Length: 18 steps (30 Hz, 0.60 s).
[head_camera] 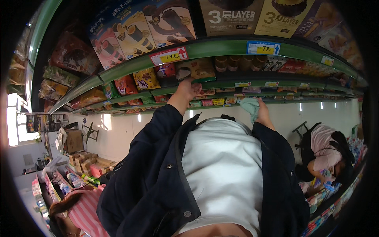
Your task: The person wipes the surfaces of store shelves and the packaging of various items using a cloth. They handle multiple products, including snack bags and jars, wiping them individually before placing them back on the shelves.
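Observation:
My left hand (189, 89) is raised to a middle shelf, its fingers curled at the lower left corner of a brown snack package (201, 69) with a green lower edge. The fingers partly hide each other, so whether they grip the package cannot be told. To the right, my right hand (263, 111) holds a crumpled light green cloth (250, 107) just in front of the lower shelves. Left of the package lie a yellow snack bag (146, 79) and a red snack bag (126, 85). Several jars (234, 63) stand on its right.
A green shelf edge (213, 50) with price tags crosses above my hands, with biscuit boxes (133, 32) over it. One person (322, 151) bends over goods at the right; another person (84, 210) is at the lower left. Cardboard boxes (84, 163) and a folding stool (90, 132) stand at left.

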{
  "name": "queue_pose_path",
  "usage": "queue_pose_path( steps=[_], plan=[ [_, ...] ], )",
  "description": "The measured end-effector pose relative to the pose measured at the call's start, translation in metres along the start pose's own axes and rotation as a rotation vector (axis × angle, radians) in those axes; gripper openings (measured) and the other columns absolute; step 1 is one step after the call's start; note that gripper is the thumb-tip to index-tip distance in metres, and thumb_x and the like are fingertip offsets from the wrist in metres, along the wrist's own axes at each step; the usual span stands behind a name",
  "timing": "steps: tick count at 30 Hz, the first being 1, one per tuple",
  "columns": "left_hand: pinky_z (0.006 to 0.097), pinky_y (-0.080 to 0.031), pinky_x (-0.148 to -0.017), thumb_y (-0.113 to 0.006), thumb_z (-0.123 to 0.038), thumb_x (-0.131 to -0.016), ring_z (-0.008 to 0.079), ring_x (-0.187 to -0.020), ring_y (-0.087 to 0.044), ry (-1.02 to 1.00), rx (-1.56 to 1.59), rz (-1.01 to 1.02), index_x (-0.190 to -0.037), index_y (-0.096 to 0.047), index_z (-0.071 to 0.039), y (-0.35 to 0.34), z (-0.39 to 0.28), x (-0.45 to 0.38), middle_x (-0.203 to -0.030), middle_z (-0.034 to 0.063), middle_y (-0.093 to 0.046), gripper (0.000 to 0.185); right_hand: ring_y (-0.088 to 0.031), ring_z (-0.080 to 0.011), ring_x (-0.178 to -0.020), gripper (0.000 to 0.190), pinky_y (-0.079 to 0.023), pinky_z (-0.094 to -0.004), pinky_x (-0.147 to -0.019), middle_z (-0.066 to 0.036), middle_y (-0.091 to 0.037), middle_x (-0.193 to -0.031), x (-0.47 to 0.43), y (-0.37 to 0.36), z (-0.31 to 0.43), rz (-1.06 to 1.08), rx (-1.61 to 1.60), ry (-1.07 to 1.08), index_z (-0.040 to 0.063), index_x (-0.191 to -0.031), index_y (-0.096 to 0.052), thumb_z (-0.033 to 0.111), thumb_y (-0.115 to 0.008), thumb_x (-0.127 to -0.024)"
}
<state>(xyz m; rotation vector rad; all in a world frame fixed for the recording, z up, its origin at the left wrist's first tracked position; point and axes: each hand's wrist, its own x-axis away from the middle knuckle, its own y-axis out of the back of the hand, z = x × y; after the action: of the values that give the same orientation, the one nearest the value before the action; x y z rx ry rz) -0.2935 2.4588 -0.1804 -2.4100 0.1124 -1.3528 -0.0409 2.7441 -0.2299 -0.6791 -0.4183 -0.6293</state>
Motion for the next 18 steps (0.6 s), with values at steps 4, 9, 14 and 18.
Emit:
queue_pose_path(
  steps=[4, 9, 14, 18],
  plan=[
    [0.0436, -0.050, -0.085, -0.048, -0.026, -0.099, 0.0342, -0.107, -0.056, 0.026, 0.018, 0.025, -0.133, -0.043, -0.005, 0.007, -0.008, -0.004, -0.122, 0.0237, -0.054, 0.040, -0.065, -0.0257, -0.104, 0.039, -0.051, -0.0352, -0.091, -0.014, -0.066, -0.115, -0.002, 0.010, 0.011, -0.018, 0.010, 0.013, 0.000, -0.123, -0.059, 0.030, -0.044, -0.104],
    [0.0412, -0.050, -0.086, -0.049, -0.029, -0.099, 0.0299, -0.112, -0.058, -0.074, -0.142, -0.014, -0.135, -0.045, -0.006, 0.007, 0.003, 0.021, -0.126, 0.0171, -0.055, 0.043, -0.065, -0.0252, -0.104, 0.038, -0.052, -0.0350, -0.091, -0.014, -0.066, -0.115, -0.009, 0.010, 0.022, 0.016, 0.052, -0.038, 0.000, -0.122, -0.059, 0.030, -0.043, -0.104],
    [0.0369, -0.049, -0.082, -0.053, -0.025, -0.097, 0.0241, -0.106, -0.062, -0.224, -0.468, 0.084, -0.134, -0.048, -0.005, 0.007, 0.021, 0.025, -0.116, 0.0098, -0.062, 0.042, -0.065, -0.0244, -0.103, 0.040, -0.051, -0.0342, -0.090, -0.012, -0.066, -0.116, -0.041, 0.021, 0.006, 0.115, 0.023, -0.026, 0.001, -0.124, -0.058, 0.033, -0.046, -0.104],
    [0.0381, -0.050, -0.077, -0.063, -0.021, -0.089, 0.0269, -0.094, -0.066, -0.477, -0.843, 0.155, -0.132, -0.052, -0.002, -0.022, 0.030, 0.021, -0.106, 0.0125, -0.066, 0.048, -0.065, -0.0227, -0.103, 0.041, -0.050, -0.0333, -0.091, -0.011, -0.066, -0.114, -0.055, 0.012, -0.001, 0.080, 0.015, -0.008, 0.002, -0.125, -0.058, 0.035, -0.047, -0.103]
  ],
)
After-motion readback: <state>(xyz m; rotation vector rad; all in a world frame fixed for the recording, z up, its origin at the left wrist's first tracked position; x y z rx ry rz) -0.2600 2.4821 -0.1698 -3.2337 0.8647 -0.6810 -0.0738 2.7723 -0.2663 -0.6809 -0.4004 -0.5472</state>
